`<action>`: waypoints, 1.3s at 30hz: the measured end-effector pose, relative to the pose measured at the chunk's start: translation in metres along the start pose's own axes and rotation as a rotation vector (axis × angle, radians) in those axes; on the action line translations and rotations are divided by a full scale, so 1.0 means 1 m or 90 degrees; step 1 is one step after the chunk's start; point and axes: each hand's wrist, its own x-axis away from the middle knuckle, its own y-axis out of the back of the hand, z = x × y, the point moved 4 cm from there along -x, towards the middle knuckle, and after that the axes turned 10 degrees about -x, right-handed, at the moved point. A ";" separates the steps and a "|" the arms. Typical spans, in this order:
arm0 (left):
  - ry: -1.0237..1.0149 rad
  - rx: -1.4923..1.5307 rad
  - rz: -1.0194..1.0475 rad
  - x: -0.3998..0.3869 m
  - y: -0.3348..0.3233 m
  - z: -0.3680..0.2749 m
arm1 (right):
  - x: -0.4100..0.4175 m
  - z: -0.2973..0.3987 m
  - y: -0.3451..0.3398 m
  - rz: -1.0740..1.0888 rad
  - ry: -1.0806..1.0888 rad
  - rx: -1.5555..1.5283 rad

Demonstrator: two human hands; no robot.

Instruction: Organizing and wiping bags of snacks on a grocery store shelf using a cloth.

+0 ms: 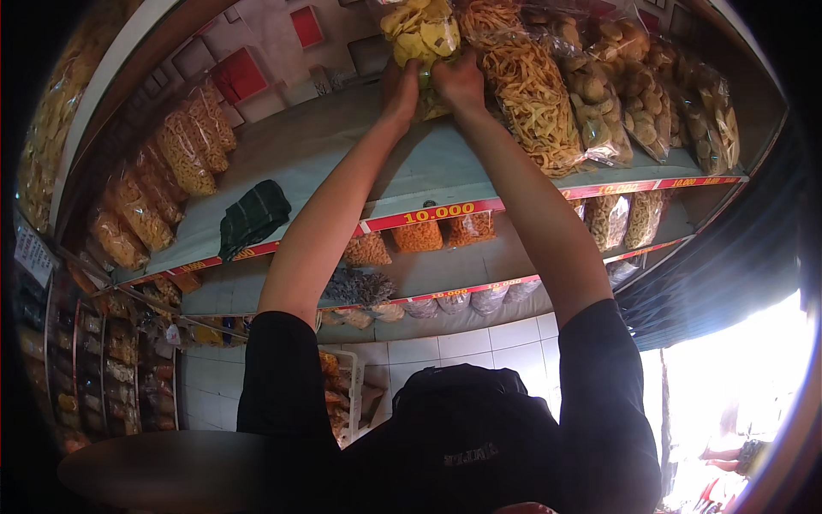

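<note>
Both arms reach up over a shelf with a pale cloth cover (334, 148). My left hand (401, 93) grips the left side of a clear plastic bag of yellow chips (424, 32), and my right hand (459, 80) has hold of its right side. The bag stands upright near the back of the shelf; its lower part shows between my hands. Just right of it are bags of orange-brown strip snacks (526, 96). A folded dark green checked cloth (255, 217) lies at the shelf's front edge, left of my left arm.
Bags of round brown snacks (597, 115) fill the shelf's right end, and bags of small snacks (183, 151) its left. A red price strip (443, 213) edges the shelf. Below are a grey feather duster (359, 287), more bags and a white crate (353, 392) on the tiled floor.
</note>
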 end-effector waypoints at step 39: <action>-0.054 0.029 -0.044 0.005 -0.007 -0.001 | 0.091 0.061 0.072 0.182 0.267 0.056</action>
